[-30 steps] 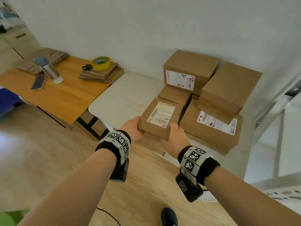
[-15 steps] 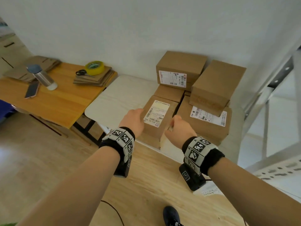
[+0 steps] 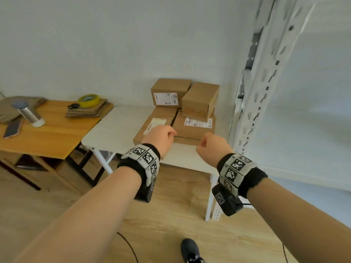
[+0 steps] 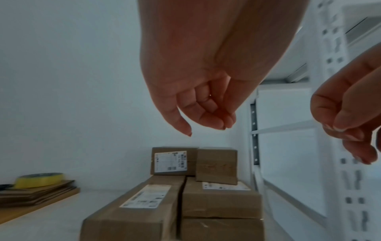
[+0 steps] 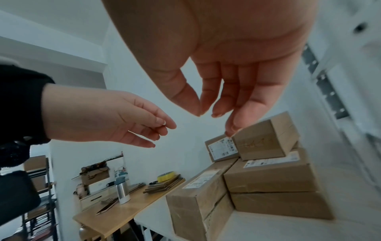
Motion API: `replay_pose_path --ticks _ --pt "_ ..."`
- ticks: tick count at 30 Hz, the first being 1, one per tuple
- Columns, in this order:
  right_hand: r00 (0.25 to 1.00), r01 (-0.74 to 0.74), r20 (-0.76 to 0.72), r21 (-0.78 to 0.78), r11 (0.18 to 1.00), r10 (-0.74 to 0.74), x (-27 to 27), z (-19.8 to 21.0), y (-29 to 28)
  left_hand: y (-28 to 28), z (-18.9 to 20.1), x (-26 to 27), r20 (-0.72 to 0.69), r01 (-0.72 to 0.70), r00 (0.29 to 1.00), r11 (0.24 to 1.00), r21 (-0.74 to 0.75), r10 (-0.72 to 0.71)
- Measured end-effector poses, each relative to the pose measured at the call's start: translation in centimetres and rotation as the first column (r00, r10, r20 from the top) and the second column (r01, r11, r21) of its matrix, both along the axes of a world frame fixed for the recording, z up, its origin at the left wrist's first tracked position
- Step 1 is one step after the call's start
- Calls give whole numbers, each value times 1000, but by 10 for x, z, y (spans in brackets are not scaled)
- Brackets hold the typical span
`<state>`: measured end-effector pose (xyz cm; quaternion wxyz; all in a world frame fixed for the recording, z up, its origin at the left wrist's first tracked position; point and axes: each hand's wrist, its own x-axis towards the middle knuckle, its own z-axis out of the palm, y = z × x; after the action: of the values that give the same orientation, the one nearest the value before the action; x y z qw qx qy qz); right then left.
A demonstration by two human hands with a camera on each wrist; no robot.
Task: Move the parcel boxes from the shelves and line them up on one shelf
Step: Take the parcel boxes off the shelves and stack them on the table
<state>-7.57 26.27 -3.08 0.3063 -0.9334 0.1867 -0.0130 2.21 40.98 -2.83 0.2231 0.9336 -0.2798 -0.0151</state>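
Observation:
Several brown parcel boxes are stacked on a white table (image 3: 117,126) against the wall. A long labelled box (image 3: 152,128) lies front left, beside a wide labelled box (image 3: 193,130). Two smaller boxes (image 3: 170,92) (image 3: 201,99) sit on top at the back. My left hand (image 3: 171,132) hovers in front of the long box, fingers loosely curled and empty. My right hand (image 3: 204,144) hangs the same way near the wide box's front edge, empty. In the wrist views both the left hand (image 4: 206,117) and the right hand (image 5: 214,109) float clear above the boxes.
A white slotted shelf upright (image 3: 260,73) rises just right of the boxes, with white shelves behind it. To the left stands a wooden table (image 3: 47,137) with a steel bottle (image 3: 29,114), phone (image 3: 12,128), yellow tape roll (image 3: 88,100), scissors (image 3: 73,105) and flattened cardboard (image 3: 89,111).
Both hands have let go of the long labelled box, which now lies on the stack, and have drawn back toward me. My view has pulled away and risen.

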Motion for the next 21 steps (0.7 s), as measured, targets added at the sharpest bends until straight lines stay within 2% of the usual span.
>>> replay_pose_path --ticks 5,11,21 --pt "992 115 60 -19 993 -114 -67 19 -17 -29 19 -55 -16 127 992 991 -36 -128" --pt "954 275 124 -8 962 -271 -133 37 -64 -89 46 -111 14 305 952 952 -37 -305" --pt "869 478 162 -27 878 -468 -241 52 -190 -243 68 -200 35 480 877 874 -78 -479"
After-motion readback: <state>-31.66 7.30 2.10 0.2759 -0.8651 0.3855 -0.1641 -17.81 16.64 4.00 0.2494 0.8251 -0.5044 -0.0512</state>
